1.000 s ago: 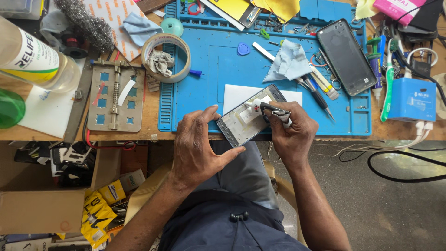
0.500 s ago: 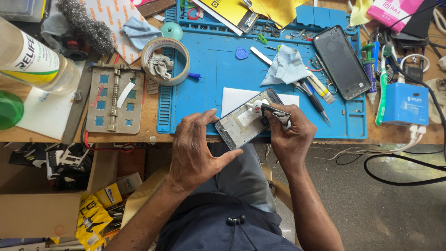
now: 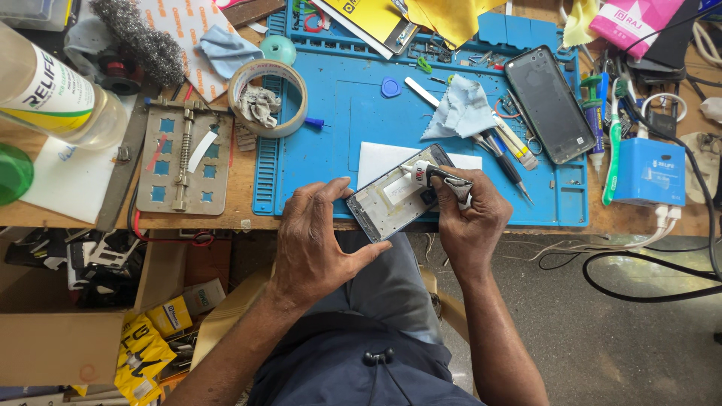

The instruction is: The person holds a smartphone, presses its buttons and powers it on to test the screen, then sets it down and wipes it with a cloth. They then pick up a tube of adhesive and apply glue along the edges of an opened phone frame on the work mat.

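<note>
Bracing an opened silver-framed phone chassis [image 3: 395, 201] at the blue mat's [image 3: 331, 143] near edge, the left hand [image 3: 320, 240] clamps its fingers around the frame. The right hand [image 3: 470, 222], fingers closed on a small black-and-white glue tube [image 3: 435, 177], points the nozzle into it.

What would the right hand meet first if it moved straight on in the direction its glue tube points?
Probably the open phone frame: the tube in the right hand aims left at it, with its tip already over the frame's upper part.

The glue tube [image 3: 440, 179] tip has slid along the phone frame [image 3: 396, 201].
</note>
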`<state>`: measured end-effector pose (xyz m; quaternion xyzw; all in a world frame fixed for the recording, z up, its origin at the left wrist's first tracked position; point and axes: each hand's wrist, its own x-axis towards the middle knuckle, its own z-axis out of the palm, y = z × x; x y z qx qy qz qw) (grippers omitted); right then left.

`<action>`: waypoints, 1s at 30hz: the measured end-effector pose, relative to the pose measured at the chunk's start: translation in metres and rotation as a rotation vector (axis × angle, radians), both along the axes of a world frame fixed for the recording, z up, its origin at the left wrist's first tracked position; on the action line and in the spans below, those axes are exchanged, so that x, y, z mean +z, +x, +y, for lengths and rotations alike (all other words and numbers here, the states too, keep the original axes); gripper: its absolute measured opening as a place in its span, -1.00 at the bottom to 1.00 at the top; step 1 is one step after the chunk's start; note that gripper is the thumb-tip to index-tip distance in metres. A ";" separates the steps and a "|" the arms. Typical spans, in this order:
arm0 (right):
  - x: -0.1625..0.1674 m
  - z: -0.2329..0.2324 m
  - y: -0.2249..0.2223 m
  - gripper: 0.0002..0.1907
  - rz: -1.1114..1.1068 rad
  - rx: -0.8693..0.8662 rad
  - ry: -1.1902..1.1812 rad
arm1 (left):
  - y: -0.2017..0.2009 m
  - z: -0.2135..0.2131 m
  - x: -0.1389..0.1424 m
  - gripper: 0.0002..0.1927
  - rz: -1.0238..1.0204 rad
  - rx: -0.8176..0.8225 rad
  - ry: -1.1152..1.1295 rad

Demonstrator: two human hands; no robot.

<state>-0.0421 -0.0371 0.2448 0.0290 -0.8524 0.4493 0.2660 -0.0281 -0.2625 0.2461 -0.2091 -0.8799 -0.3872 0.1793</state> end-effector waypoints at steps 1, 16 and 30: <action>0.000 0.000 0.000 -0.86 0.004 0.008 0.001 | 0.000 0.000 0.000 0.06 0.002 0.002 0.000; 0.000 -0.001 0.001 -0.88 -0.002 -0.036 0.016 | 0.003 -0.001 -0.001 0.05 -0.004 0.003 0.001; 0.003 -0.003 0.001 -0.88 -0.003 -0.025 -0.016 | 0.003 -0.002 0.001 0.04 -0.026 0.005 0.008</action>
